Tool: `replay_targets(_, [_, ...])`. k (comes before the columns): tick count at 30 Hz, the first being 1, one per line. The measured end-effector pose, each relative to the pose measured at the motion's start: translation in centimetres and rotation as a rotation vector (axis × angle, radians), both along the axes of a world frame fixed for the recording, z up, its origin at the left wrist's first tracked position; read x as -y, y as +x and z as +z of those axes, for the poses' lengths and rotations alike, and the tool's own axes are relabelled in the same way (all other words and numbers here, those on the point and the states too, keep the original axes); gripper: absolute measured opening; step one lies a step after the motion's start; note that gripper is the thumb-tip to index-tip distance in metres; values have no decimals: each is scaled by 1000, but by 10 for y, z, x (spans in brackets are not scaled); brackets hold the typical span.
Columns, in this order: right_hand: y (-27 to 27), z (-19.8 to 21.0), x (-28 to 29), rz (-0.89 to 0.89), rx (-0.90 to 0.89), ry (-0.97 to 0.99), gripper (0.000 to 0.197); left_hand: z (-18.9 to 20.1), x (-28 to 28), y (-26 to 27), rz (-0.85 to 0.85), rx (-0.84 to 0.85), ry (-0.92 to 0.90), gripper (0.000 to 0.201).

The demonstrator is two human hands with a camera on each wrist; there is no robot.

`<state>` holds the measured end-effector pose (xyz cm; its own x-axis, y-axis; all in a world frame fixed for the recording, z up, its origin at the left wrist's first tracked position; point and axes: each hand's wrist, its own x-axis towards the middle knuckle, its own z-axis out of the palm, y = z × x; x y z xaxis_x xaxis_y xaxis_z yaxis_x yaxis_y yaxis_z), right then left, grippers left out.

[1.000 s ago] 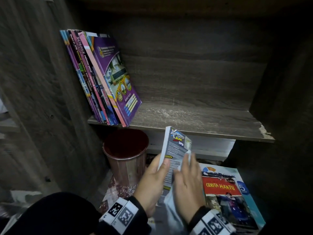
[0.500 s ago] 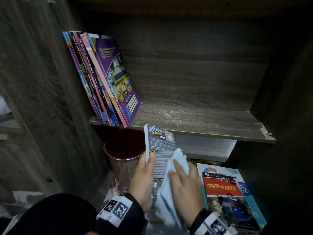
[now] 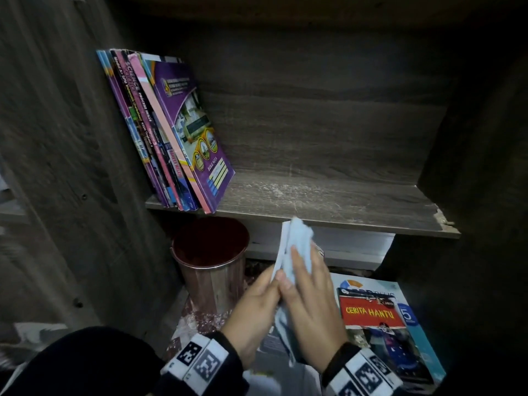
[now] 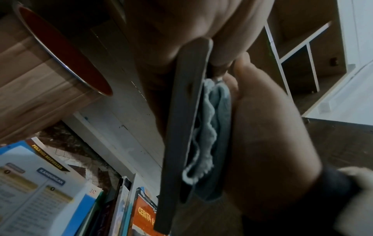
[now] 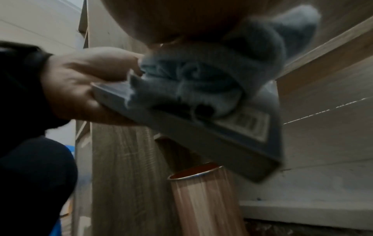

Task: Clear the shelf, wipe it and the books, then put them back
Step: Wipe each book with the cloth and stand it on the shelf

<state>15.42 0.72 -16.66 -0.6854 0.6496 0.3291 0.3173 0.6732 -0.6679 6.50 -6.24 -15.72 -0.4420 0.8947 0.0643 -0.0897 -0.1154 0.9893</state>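
Your left hand (image 3: 254, 307) clamps its fingers on a thin book (image 3: 281, 247) just below the shelf (image 3: 328, 204); your right hand (image 3: 311, 304) presses the blue cloth (image 3: 300, 250) against it with fingers nearly straight; several books (image 3: 168, 132) already lean at the shelf's left end; others (image 3: 383, 324) lie beneath, probably awaiting wiping.

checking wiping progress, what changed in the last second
The book in the left hand turned from cover-facing to edge-on. The right hand slid the cloth up to the book's top. Shelved books, cup and floor book stayed put.
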Motion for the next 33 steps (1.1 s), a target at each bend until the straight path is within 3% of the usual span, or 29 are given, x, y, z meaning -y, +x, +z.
replay_targets(2, [0, 1, 0, 58, 3, 74, 51, 4, 1, -2, -31, 13, -23, 27])
replay_targets(4, [1, 3, -12, -7, -40, 30, 57, 3, 1, -3, -12, -14, -27, 28])
replay_targets(8, [-1, 9, -30, -183, -263, -435, 71, 11, 1, -3, 16, -4, 32, 37])
replay_targets(12, [0, 18, -33, 19, -525, -952, 66, 34, 6, -21, 74, 96, 143, 37])
replay_targets(14, [4, 27, -33, 162, -483, -1166, 68, 47, 10, -38, 62, 125, 195, 37])
replay_targets(16, [8, 34, -30, 300, -420, -1256, 80, 60, 14, -54, 30, 44, 203, 35])
replay_targets(19, [6, 44, -19, 317, -410, -1150, 68, 72, 13, -82, -21, -180, 92, 35])
replay_targets(21, [2, 51, -14, 245, -420, -976, 39, 72, 9, -107, -19, -349, -34, 32])
replay_targets(23, [-7, 59, -13, 148, -436, -803, 20, 65, 4, -136, 92, -434, -153, 18])
replay_targets(26, [-33, 62, -22, 1, -422, -558, 14, 53, -3, -179, 390, -447, -274, 19])
replay_targets(28, [-62, 63, -33, -108, -386, -374, 4, 46, -7, -200, 529, -572, -325, 28])
replay_targets(30, [-97, 66, -44, -210, -340, -242, 20, 42, -11, -210, 576, -789, -408, 39])
replay_targets(33, [-150, 77, -53, -265, -250, -128, 19, 36, -20, -212, 551, -923, -473, 41])
